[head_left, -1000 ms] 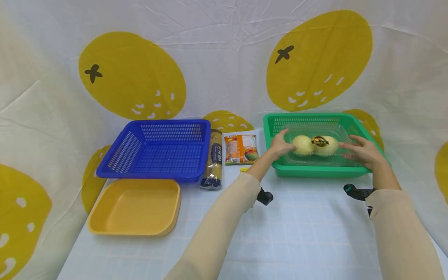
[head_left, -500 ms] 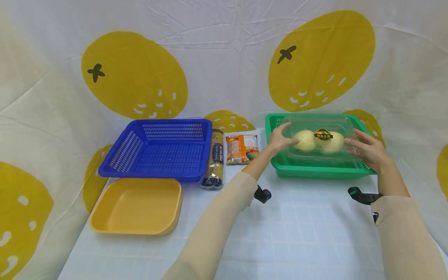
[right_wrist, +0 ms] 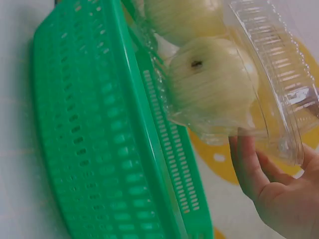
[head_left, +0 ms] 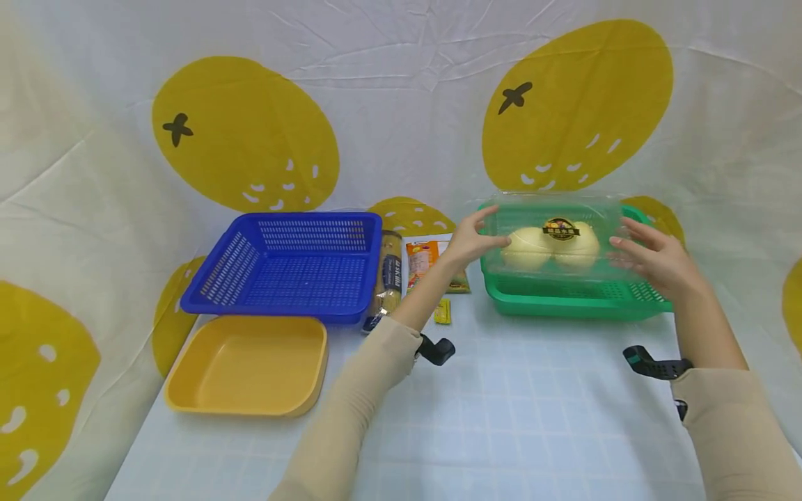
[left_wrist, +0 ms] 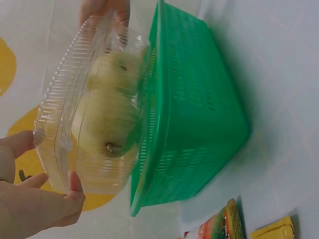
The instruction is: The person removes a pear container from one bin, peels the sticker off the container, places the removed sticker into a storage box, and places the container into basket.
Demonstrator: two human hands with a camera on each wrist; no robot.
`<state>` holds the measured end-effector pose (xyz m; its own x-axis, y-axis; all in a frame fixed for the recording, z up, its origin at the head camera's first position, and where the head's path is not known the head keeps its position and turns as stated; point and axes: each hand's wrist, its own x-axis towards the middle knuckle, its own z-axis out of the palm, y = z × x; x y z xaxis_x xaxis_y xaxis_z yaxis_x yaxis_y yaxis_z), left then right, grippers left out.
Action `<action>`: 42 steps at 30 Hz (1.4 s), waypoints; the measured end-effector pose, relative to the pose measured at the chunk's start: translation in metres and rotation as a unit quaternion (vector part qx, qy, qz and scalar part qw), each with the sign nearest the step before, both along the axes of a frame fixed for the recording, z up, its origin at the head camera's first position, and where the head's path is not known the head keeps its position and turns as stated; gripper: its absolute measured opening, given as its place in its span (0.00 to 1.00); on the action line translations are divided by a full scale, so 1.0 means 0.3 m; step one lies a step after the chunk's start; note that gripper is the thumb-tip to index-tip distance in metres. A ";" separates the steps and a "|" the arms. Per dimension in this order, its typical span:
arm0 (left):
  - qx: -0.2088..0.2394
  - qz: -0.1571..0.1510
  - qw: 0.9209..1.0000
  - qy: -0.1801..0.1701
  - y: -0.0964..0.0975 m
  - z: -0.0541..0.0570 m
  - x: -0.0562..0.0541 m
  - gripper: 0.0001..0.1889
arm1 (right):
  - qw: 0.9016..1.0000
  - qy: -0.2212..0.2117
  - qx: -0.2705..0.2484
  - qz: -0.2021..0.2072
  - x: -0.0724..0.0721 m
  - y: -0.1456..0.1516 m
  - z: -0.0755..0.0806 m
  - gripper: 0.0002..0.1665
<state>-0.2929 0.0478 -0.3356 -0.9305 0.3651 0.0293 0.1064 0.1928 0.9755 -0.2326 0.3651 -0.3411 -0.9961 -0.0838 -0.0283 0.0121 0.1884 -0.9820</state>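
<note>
A clear plastic lidded fruit box [head_left: 561, 266] with a dark label on its lid is held over the green basket [head_left: 567, 308]. Two pale yellow round fruits [left_wrist: 102, 122] lie inside it. My left hand [head_left: 471, 240] grips the box's left end; in the left wrist view its thumb and fingers [left_wrist: 75, 186] are at the lid edge and corner. At the right end, my right hand [head_left: 661, 259] grips the box, its fingertips [right_wrist: 244, 144] at the lower corner in the right wrist view. Both wrist views show the box's underside close to the basket rim.
On the left stand a blue basket [head_left: 288, 314] and, in front of it, a yellow tub [head_left: 244, 369]. A long clear-wrapped pack [head_left: 390, 271] lies beside the blue basket. An orange food packet [head_left: 421, 259] and a small yellow sachet [head_left: 442, 312] lie between the baskets.
Both hands have raised the fruit box out of the green basket, and it has shifted slightly left. My left arm has moved left, uncovering the yellow sachet and partly covering the orange packet.
</note>
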 end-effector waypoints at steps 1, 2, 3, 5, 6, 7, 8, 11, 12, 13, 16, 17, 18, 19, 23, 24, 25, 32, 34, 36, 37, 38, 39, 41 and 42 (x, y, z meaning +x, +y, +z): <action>0.006 -0.002 1.000 -0.001 -0.017 0.003 0.010 0.37 | 1.000 0.006 0.006 0.004 0.009 -0.013 0.004 0.41; 0.012 -0.004 1.000 -0.001 -0.035 0.006 0.023 0.37 | 1.000 0.010 0.009 0.007 0.019 -0.025 0.007 0.41; 0.016 -0.006 1.000 0.004 -0.054 0.009 0.035 0.37 | 1.000 0.016 0.016 0.009 0.028 -0.039 0.009 0.40; 0.023 -0.011 1.000 0.008 -0.093 0.013 0.063 0.37 | 0.999 0.020 0.040 0.011 0.048 -0.068 0.013 0.39; 0.029 -0.013 0.999 0.008 -0.113 0.014 0.077 0.37 | 0.998 0.022 0.065 0.010 0.056 -0.084 0.014 0.39; 0.032 -0.014 0.999 0.009 -0.134 0.014 0.090 0.36 | 0.995 0.025 0.092 0.012 0.065 -0.100 0.015 0.39; 0.032 -0.013 0.999 0.010 -0.154 0.012 0.104 0.36 | 0.993 0.029 0.111 0.016 0.075 -0.115 0.015 0.39; 0.035 -0.010 0.999 0.009 -0.214 0.000 0.143 0.37 | 0.989 0.039 0.139 0.024 0.104 -0.164 0.007 0.39; 0.031 -0.006 0.999 0.009 -0.234 -0.004 0.157 0.37 | 0.988 0.045 0.144 0.026 0.114 -0.181 0.001 0.39; 0.029 -0.003 1.000 0.010 -0.254 -0.009 0.169 0.37 | 0.988 0.049 0.143 0.027 0.124 -0.199 -0.003 0.39; 0.022 0.006 1.000 0.011 -0.313 -0.025 0.210 0.37 | 0.991 0.059 0.120 0.031 0.150 -0.253 -0.025 0.39; 0.024 0.008 1.000 0.010 -0.330 -0.029 0.223 0.37 | 0.991 0.064 0.108 0.035 0.159 -0.269 -0.034 0.39; 0.024 0.010 1.000 0.009 -0.347 -0.032 0.238 0.36 | 0.992 0.070 0.095 0.040 0.167 -0.284 -0.042 0.39; 0.028 0.011 1.000 0.008 -0.363 -0.035 0.251 0.36 | 0.993 0.074 0.077 0.046 0.176 -0.298 -0.049 0.38; 0.048 0.015 0.999 0.009 -0.422 -0.045 0.301 0.36 | 0.993 0.098 0.004 0.070 0.207 -0.352 -0.072 0.37; 0.046 0.018 0.999 0.010 -0.436 -0.048 0.313 0.36 | 0.992 0.104 -0.011 0.075 0.215 -0.365 -0.076 0.37; 0.045 0.021 0.999 0.010 -0.450 -0.049 0.326 0.36 | 0.991 0.108 -0.023 0.079 0.223 -0.379 -0.080 0.37; 0.039 0.048 0.998 -0.001 -0.545 -0.070 0.418 0.38 | 0.988 0.131 -0.003 0.087 0.284 -0.465 -0.100 0.37; 0.046 0.053 0.998 -0.005 -0.570 -0.079 0.445 0.38 | 0.987 0.131 0.009 0.088 0.304 -0.489 -0.106 0.37; 0.051 0.058 0.997 -0.010 -0.593 -0.088 0.472 0.39 | 0.988 0.125 0.015 0.091 0.323 -0.511 -0.116 0.38; 0.050 0.060 0.997 -0.011 -0.603 -0.094 0.486 0.39 | 0.988 0.120 0.012 0.095 0.333 -0.521 -0.122 0.38; 0.049 0.062 0.997 -0.014 -0.614 -0.100 0.499 0.39 | 0.989 0.115 0.008 0.098 0.342 -0.530 -0.129 0.38; 0.048 0.064 0.997 -0.017 -0.623 -0.107 0.512 0.39 | 0.989 0.111 0.001 0.103 0.350 -0.539 -0.136 0.38; 0.046 0.067 0.996 -0.020 -0.639 -0.123 0.534 0.39 | 0.988 0.105 -0.015 0.112 0.364 -0.555 -0.152 0.38; 0.044 0.068 0.996 -0.021 -0.646 -0.132 0.543 0.39 | 0.988 0.104 -0.023 0.115 0.369 -0.563 -0.162 0.38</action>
